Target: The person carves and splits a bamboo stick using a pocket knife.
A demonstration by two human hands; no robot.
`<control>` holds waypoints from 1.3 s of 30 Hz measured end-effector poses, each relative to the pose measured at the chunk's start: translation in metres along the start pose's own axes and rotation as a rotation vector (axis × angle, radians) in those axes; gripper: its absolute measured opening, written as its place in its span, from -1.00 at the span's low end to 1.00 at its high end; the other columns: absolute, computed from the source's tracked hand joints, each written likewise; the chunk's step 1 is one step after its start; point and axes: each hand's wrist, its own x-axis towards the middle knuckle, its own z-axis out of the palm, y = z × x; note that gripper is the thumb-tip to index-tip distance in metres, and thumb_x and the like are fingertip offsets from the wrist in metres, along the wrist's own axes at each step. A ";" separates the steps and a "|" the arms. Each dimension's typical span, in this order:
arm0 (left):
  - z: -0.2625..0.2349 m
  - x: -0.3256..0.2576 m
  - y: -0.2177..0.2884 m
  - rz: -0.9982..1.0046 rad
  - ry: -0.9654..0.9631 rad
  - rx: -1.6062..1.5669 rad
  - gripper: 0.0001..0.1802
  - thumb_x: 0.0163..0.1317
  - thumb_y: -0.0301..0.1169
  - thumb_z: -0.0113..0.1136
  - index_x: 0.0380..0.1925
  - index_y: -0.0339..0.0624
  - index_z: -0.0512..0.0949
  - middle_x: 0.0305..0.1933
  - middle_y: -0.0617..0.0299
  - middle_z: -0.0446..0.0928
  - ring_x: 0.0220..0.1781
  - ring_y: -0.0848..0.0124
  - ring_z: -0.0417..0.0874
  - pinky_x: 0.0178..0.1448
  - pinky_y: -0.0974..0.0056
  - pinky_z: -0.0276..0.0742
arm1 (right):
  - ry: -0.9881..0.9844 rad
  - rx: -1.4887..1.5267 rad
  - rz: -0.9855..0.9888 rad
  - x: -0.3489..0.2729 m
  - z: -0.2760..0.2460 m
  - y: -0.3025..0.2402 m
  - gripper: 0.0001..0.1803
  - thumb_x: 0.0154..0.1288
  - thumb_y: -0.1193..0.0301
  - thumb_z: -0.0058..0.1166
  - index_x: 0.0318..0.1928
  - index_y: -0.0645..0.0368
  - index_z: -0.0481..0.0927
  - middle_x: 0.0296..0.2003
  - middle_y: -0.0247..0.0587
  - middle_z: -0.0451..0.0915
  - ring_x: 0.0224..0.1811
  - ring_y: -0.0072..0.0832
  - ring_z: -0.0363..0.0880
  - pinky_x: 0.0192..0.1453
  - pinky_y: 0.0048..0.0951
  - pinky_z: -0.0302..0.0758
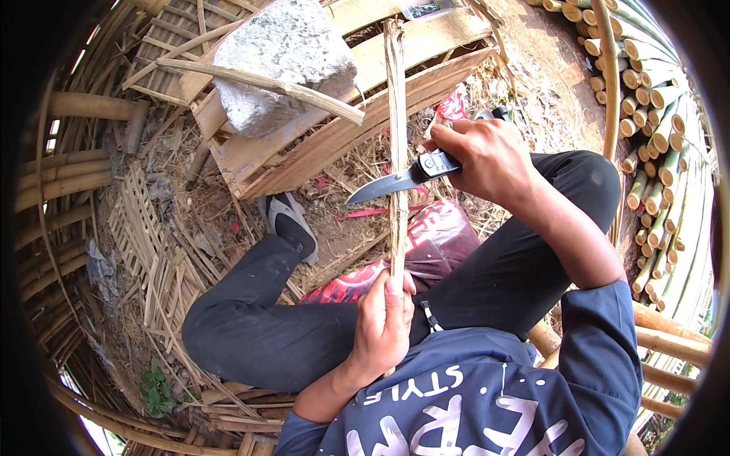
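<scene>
My right hand (pixel 483 159) is closed round the dark handle of a folding knife (pixel 388 185). Its grey blade points left and lies across a long, narrow strip of split bamboo (pixel 397 114). The lower part of that strip is gripped in my left hand (pixel 384 323), thumb laid along it, close to my lap. From there the strip runs up and away, its far end over a wooden crate. The blade crosses the strip about midway; whether it cuts into the surface I cannot tell.
A rough grey stone block (pixel 285 64) rests on the wooden crate (pixel 304 152), with another bamboo stick (pixel 266 87) against it. Cut bamboo poles (pixel 658 144) are stacked at the right. Split slats (pixel 148 235) and shavings litter the ground at left. A red patterned sack (pixel 441 235) lies between my legs.
</scene>
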 end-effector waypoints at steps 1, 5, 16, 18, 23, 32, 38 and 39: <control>0.000 -0.001 0.002 0.002 0.001 0.001 -0.57 0.63 -0.05 -0.29 -0.20 -0.18 0.37 -0.61 0.48 0.12 -0.69 0.71 0.12 -0.65 0.51 0.09 | -0.003 -0.020 0.007 0.001 -0.001 0.001 -0.75 0.07 0.32 0.29 -0.18 -0.05 0.64 -0.55 -0.23 0.61 -0.54 -0.18 0.65 -0.49 -0.15 0.52; 0.000 -0.003 0.008 -0.031 0.018 0.039 -0.63 0.64 -0.22 -0.28 -0.25 -0.23 0.40 -0.65 0.41 0.24 -0.66 0.65 0.23 -0.56 0.42 0.17 | 0.045 -0.010 0.003 0.005 -0.004 0.010 -0.72 0.01 0.39 0.28 -0.18 -0.02 0.62 -0.47 -0.27 0.63 -0.49 -0.15 0.66 -0.42 -0.14 0.55; 0.006 -0.009 0.003 0.057 -0.077 0.152 -0.60 0.65 -0.17 -0.31 -0.19 -0.24 0.40 -0.60 0.46 0.20 -0.65 0.71 0.20 -0.60 0.51 0.19 | 0.262 -0.357 0.490 0.014 -0.035 0.092 -0.76 0.24 0.36 0.15 -0.07 -0.01 0.63 -0.42 0.00 0.68 -0.30 -0.02 0.70 -0.16 -0.02 0.57; 0.003 -0.007 0.002 0.041 -0.074 0.121 -0.61 0.65 -0.17 -0.30 -0.17 -0.24 0.40 -0.60 0.45 0.20 -0.65 0.71 0.20 -0.60 0.51 0.19 | 0.266 -0.334 0.486 0.010 -0.033 0.085 -0.75 0.24 0.37 0.17 -0.05 0.00 0.63 -0.42 0.04 0.67 -0.31 0.01 0.68 -0.16 -0.01 0.56; -0.002 0.001 -0.007 0.017 -0.027 0.066 -0.64 0.65 -0.16 -0.27 -0.12 -0.21 0.39 -0.59 0.46 0.22 -0.64 0.72 0.20 -0.61 0.52 0.17 | 0.080 -0.009 0.206 0.004 -0.015 0.038 -0.74 0.15 0.46 0.23 -0.12 0.05 0.58 -0.48 -0.03 0.64 -0.43 -0.02 0.66 -0.33 -0.06 0.54; 0.001 0.006 0.006 -0.118 0.092 -0.160 -0.75 0.62 -0.25 -0.14 -0.15 -0.18 0.44 -0.59 0.49 0.24 -0.63 0.75 0.17 -0.56 0.50 0.06 | -0.192 0.097 -0.018 -0.010 0.005 -0.018 -0.72 0.05 0.37 0.27 -0.18 0.02 0.57 -0.54 -0.20 0.56 -0.46 -0.11 0.67 -0.43 -0.10 0.55; -0.002 0.003 -0.010 0.030 0.054 0.114 -0.73 0.62 -0.21 -0.16 -0.09 -0.18 0.41 -0.60 0.47 0.24 -0.65 0.73 0.21 -0.61 0.53 0.16 | -0.137 0.127 0.013 -0.006 0.009 -0.011 -0.75 0.08 0.36 0.27 -0.20 0.03 0.55 -0.51 -0.17 0.59 -0.48 -0.10 0.65 -0.42 -0.09 0.54; -0.001 0.002 -0.011 0.031 0.061 0.139 -0.73 0.62 -0.21 -0.16 -0.10 -0.18 0.41 -0.60 0.47 0.24 -0.66 0.73 0.21 -0.61 0.53 0.16 | -0.129 0.075 0.059 -0.005 0.010 -0.009 -0.76 0.09 0.37 0.26 -0.20 0.04 0.54 -0.52 -0.15 0.59 -0.48 -0.09 0.65 -0.42 -0.09 0.54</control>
